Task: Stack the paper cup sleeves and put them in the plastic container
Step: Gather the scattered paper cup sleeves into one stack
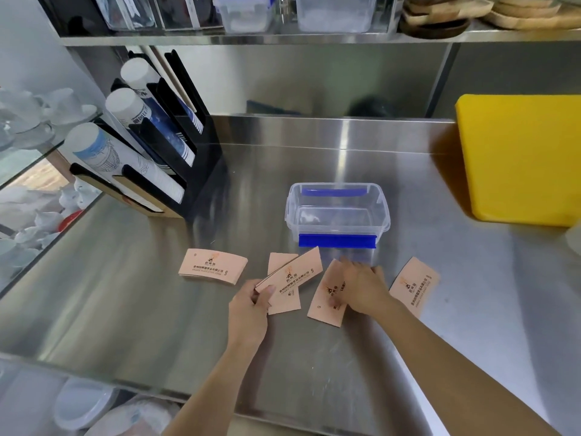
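Observation:
Flat pink paper cup sleeves lie on the steel counter in front of a clear plastic container (338, 212) with blue clips, which stands open and holds nothing. My left hand (251, 309) pinches a small stack of sleeves (294, 272) by its left end, lifted over another sleeve (284, 305) on the counter. My right hand (361, 289) rests palm down on a sleeve (323, 302), fingers spread. One sleeve (212, 267) lies to the left, another sleeve (413, 284) to the right.
A black cup dispenser rack (176, 158) with stacked paper cups stands at the back left. A yellow cutting board (522, 158) leans at the right. Glass shelves with white cups are on the far left, and an upper shelf holds containers and wooden trays.

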{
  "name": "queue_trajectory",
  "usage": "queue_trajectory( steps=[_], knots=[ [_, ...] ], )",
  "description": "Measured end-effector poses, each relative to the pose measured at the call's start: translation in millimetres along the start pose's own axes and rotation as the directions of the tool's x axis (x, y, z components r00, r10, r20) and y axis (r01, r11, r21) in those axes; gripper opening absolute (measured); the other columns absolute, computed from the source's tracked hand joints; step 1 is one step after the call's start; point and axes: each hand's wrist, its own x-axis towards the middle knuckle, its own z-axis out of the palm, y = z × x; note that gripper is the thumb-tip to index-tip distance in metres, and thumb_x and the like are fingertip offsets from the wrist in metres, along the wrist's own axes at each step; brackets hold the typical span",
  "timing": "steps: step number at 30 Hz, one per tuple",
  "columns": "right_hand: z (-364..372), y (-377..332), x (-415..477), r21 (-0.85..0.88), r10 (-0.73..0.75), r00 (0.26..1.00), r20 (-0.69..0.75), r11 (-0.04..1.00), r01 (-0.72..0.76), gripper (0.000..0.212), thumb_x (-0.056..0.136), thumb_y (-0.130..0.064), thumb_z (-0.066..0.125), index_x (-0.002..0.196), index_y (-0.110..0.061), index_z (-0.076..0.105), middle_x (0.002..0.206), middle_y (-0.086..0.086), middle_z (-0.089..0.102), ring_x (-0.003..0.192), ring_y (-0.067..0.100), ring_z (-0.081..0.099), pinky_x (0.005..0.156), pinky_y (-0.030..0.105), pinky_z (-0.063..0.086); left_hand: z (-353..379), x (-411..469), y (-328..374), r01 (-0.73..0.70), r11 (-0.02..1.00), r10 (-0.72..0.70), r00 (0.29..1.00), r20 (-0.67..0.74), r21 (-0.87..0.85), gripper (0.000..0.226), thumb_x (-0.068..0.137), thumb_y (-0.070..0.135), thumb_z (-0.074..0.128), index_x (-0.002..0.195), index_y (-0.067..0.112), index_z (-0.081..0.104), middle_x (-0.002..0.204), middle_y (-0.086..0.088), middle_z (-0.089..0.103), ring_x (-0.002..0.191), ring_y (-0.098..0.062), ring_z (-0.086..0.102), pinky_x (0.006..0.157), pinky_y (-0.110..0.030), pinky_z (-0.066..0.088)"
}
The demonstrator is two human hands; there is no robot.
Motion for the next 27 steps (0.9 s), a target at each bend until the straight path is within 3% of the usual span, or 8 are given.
queue_trajectory(
  steps=[5, 8, 10, 14, 20, 22, 24, 27],
  knots=[
    [-3.2, 4.9, 1.0, 0.019, 0.064, 0.993, 0.094, 0.998, -0.066, 0.082, 0.061, -0.035, 0.08, 0.127, -0.015, 0.034, 0.129, 0.011, 0.045, 0.117, 0.027, 0.043, 0.099, 0.039, 0.037, 6.1, 0.5, 1.2, -0.011, 1.0, 0.01, 1.0, 0.02, 0.014, 0.014, 0.086, 0.018, 0.059, 0.079, 0.03, 0.059, 0.064, 0.005, 0.063, 0.052, -0.005, 0.052, 0.048, -0.01, 0.04],
    [-9.9, 15.9, -1.8, 0.229, 0.052, 0.989, 0.14, 0.97, -0.083, 0.056, 0.063, -0.027, 0.081, 0.107, -0.017, 0.047, 0.118, 0.006, 0.054, 0.091, 0.016, 0.056, 0.081, 0.029, 0.048, 8.5, 2.7, 3.5, -0.003, 1.0, 0.003, 0.999, 0.035, 0.004, 0.012, 0.086, 0.017, 0.059, 0.082, 0.027, 0.061, 0.068, 0.005, 0.066, 0.049, 0.0, 0.054, 0.048, -0.009, 0.04],
    [-15.1, 25.0, -5.7, 0.358, 0.028, 0.995, 0.095, 0.932, -0.06, 0.034, 0.068, -0.026, 0.078, 0.082, -0.022, 0.047, 0.097, -0.001, 0.064, 0.076, 0.01, 0.059, 0.068, 0.024, 0.049, 9.6, 4.4, 4.4, 0.001, 1.0, -0.002, 0.999, 0.043, 0.01, 0.013, 0.086, 0.017, 0.059, 0.081, 0.028, 0.061, 0.071, 0.004, 0.068, 0.051, -0.002, 0.055, 0.051, -0.016, 0.043],
    [-23.7, 39.2, -14.7, 0.51, 0.076, 0.994, -0.078, 0.86, -0.026, 0.032, 0.075, -0.028, 0.073, 0.067, -0.022, 0.043, 0.071, -0.014, 0.061, 0.06, 0.004, 0.057, 0.048, 0.012, 0.039, 13.2, 6.1, 6.7, -0.009, 0.999, 0.007, 0.998, 0.056, 0.031, 0.017, 0.085, 0.016, 0.059, 0.077, 0.03, 0.06, 0.066, 0.007, 0.065, 0.048, -0.002, 0.054, 0.049, -0.014, 0.042],
    [-13.7, 41.5, -20.4, 0.5, 0.084, 0.981, -0.177, 0.866, 0.016, 0.02, 0.08, -0.028, 0.068, 0.089, -0.025, 0.051, 0.08, -0.012, 0.061, 0.055, 0.006, 0.058, 0.056, 0.019, 0.051, 21.4, 5.8, 10.8, -0.02, 0.995, -0.004, 0.971, 0.241, 0.094, 0.024, 0.082, 0.012, 0.061, 0.073, 0.034, 0.063, 0.068, 0.003, 0.065, 0.052, -0.004, 0.055, 0.056, -0.023, 0.046],
    [-10.8, 40.0, -21.8, 0.498, 0.049, 0.983, -0.177, 0.866, 0.046, 0.035, 0.08, -0.026, 0.068, 0.11, -0.029, 0.051, 0.083, -0.013, 0.06, 0.058, 0.003, 0.057, 0.065, 0.023, 0.055, 23.8, 5.0, 13.0, -0.04, 0.992, 0.001, 0.954, 0.3, 0.123, 0.024, 0.081, 0.01, 0.061, 0.072, 0.032, 0.063, 0.064, 0.001, 0.061, 0.046, -0.002, 0.051, 0.051, -0.018, 0.045],
    [-9.7, 40.7, -23.4, 0.531, 0.017, 0.991, -0.132, 0.845, 0.056, 0.053, 0.08, -0.026, 0.068, 0.127, -0.034, 0.044, 0.087, -0.013, 0.059, 0.056, 0.004, 0.059, 0.056, 0.014, 0.052, 24.8, 4.7, 14.5, -0.044, 0.989, -0.007, 0.939, 0.343, 0.142, 0.024, 0.081, 0.009, 0.061, 0.073, 0.032, 0.062, 0.066, -0.002, 0.06, 0.047, -0.002, 0.051, 0.048, -0.015, 0.045],
    [-7.4, 43.8, -25.8, 0.56, -0.032, 0.995, -0.09, 0.825, 0.077, 0.045, 0.08, -0.026, 0.068, 0.117, -0.041, 0.048, 0.083, -0.015, 0.061, 0.05, 0.006, 0.061, 0.05, 0.014, 0.052, 25.6, 3.7, 15.3, -0.061, 0.977, -0.021, 0.926, 0.376, 0.204, 0.019, 0.081, 0.012, 0.062, 0.079, 0.031, 0.061, 0.07, -0.001, 0.063, 0.055, -0.009, 0.052, 0.056, -0.022, 0.048]
  ],
)
